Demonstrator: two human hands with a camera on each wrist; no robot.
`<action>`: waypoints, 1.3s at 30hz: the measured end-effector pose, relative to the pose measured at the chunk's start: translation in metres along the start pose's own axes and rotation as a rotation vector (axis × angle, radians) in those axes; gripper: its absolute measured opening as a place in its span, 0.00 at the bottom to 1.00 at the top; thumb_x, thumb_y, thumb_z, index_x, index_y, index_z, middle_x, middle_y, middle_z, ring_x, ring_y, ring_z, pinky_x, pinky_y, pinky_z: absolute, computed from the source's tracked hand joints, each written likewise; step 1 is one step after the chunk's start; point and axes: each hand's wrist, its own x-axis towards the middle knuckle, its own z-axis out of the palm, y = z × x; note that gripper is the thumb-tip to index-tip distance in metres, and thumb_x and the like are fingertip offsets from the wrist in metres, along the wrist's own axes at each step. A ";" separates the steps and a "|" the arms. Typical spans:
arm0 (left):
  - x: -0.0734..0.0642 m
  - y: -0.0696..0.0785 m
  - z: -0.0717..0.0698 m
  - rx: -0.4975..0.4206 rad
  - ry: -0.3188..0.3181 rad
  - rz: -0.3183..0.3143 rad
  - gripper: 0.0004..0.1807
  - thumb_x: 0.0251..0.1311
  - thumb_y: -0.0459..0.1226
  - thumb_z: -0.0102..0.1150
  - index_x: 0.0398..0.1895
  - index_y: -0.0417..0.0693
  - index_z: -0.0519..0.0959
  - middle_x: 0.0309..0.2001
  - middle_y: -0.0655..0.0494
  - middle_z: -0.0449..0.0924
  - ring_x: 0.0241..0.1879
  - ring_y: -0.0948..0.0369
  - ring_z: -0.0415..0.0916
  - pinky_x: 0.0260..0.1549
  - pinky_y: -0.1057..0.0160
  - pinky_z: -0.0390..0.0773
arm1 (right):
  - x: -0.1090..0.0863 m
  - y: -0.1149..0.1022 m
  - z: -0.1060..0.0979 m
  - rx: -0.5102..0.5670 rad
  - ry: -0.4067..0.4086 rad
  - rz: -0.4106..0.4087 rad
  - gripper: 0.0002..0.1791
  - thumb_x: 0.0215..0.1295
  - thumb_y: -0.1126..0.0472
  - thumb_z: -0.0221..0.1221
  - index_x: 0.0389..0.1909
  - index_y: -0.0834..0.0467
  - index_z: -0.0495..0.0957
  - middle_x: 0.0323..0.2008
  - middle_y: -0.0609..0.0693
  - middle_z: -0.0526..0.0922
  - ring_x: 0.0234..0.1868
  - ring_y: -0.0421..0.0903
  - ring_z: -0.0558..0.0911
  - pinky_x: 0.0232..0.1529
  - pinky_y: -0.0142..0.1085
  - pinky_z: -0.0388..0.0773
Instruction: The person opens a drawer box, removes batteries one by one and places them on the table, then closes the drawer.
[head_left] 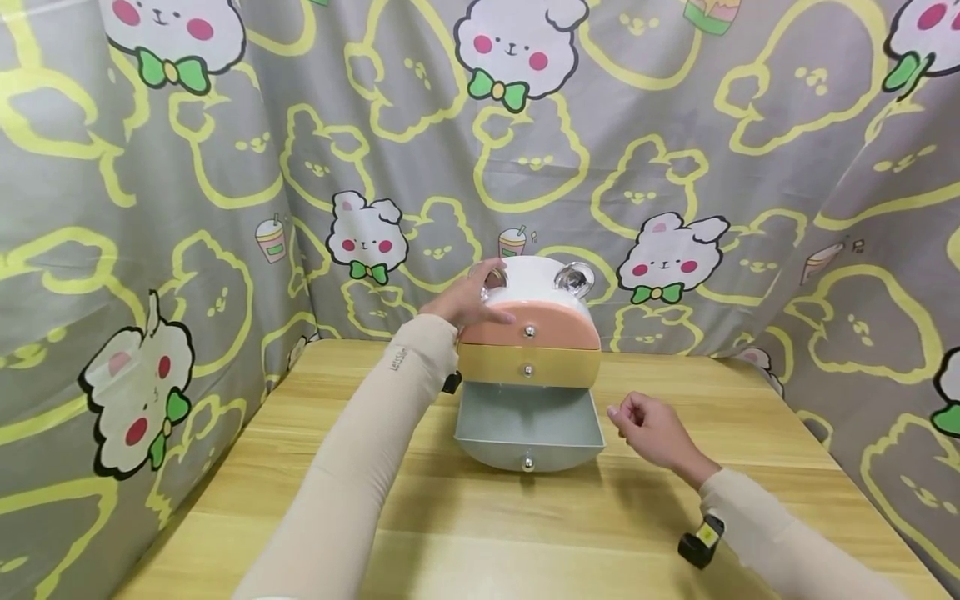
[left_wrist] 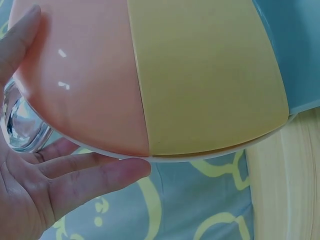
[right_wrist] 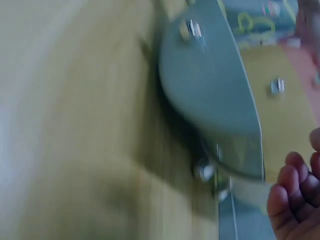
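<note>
A small drawer cabinet (head_left: 534, 279) with a white top and clear round ears stands on the table. Its orange-pink top drawer (head_left: 562, 323) and yellow middle drawer (head_left: 562, 367) are closed. The grey-blue bottom drawer (head_left: 487, 455) is pulled out, and no item shows inside it. My left hand (head_left: 471, 298) grips the cabinet's upper left side, with the thumb on the pink front and the other fingers along the side in the left wrist view. Right of the pulled-out drawer is my right hand (head_left: 655, 429), apart from it, fingers loosely curled around nothing.
The wood-grain table (head_left: 525, 533) carries the cabinet near its back. A grey curtain (head_left: 442, 167) with yellow outlines and white rabbits hangs behind and at both sides. A black device (head_left: 701, 542) is strapped at the right wrist.
</note>
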 end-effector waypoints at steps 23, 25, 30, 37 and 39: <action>-0.001 0.001 0.000 -0.013 -0.008 0.006 0.55 0.44 0.50 0.77 0.73 0.64 0.51 0.63 0.54 0.67 0.61 0.54 0.65 0.62 0.55 0.63 | -0.038 -0.025 0.107 -0.022 -0.063 -0.290 0.11 0.62 0.62 0.65 0.29 0.53 0.71 0.21 0.36 0.71 0.20 0.30 0.69 0.20 0.26 0.71; 0.000 0.002 -0.001 -0.008 -0.012 0.005 0.55 0.45 0.50 0.77 0.73 0.64 0.51 0.63 0.54 0.66 0.61 0.54 0.65 0.62 0.55 0.63 | -0.034 -0.024 0.110 -0.077 -0.010 -0.341 0.12 0.60 0.62 0.67 0.30 0.53 0.71 0.21 0.36 0.70 0.20 0.30 0.68 0.20 0.25 0.69; 0.001 0.002 -0.002 -0.001 -0.016 0.013 0.53 0.46 0.49 0.76 0.72 0.63 0.52 0.61 0.53 0.66 0.59 0.54 0.66 0.61 0.55 0.64 | -0.027 -0.029 0.114 -0.181 0.039 -0.410 0.13 0.58 0.61 0.68 0.30 0.54 0.71 0.20 0.37 0.70 0.19 0.30 0.66 0.19 0.24 0.66; 0.001 0.001 -0.002 0.011 -0.012 -0.001 0.53 0.46 0.50 0.76 0.72 0.66 0.51 0.61 0.55 0.66 0.59 0.53 0.66 0.61 0.55 0.64 | -0.022 -0.036 0.117 -0.263 -0.014 -0.379 0.13 0.59 0.59 0.67 0.29 0.54 0.70 0.18 0.38 0.68 0.17 0.32 0.64 0.16 0.25 0.63; 0.002 0.001 -0.001 0.019 -0.013 -0.004 0.53 0.46 0.50 0.76 0.72 0.66 0.51 0.61 0.55 0.67 0.59 0.54 0.66 0.61 0.55 0.64 | -0.020 -0.037 0.117 -0.268 -0.018 -0.368 0.12 0.59 0.60 0.67 0.28 0.54 0.71 0.18 0.38 0.68 0.17 0.32 0.65 0.17 0.25 0.64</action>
